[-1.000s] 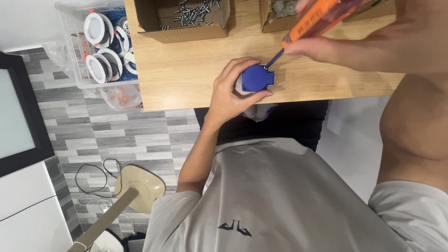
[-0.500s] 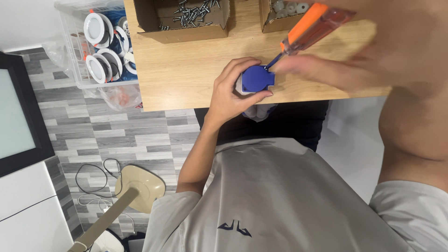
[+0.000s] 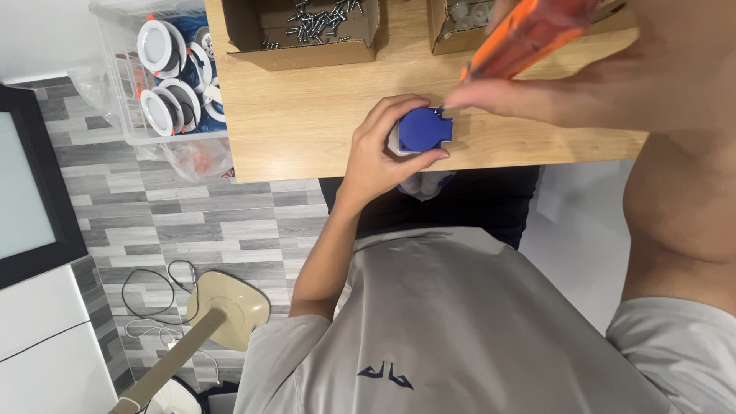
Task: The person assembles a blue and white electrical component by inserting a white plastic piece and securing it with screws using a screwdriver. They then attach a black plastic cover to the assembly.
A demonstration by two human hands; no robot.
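The left hand [image 3: 379, 157] clamps around a blue socket part [image 3: 424, 129] at the near table [image 3: 307, 115] edge. The right hand [image 3: 567, 92] grips an orange screwdriver [image 3: 521, 34], its tip at the part's right corner. If the tip slips off, it could jab the holding fingers.

A small blue socket part [image 3: 424, 129] sits upright at the wooden table's near edge, an orange-handled screwdriver [image 3: 515, 40] tilted onto it.

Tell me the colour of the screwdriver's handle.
Orange, translucent; the screwdriver handle shows in the head view, gripped by the right hand.
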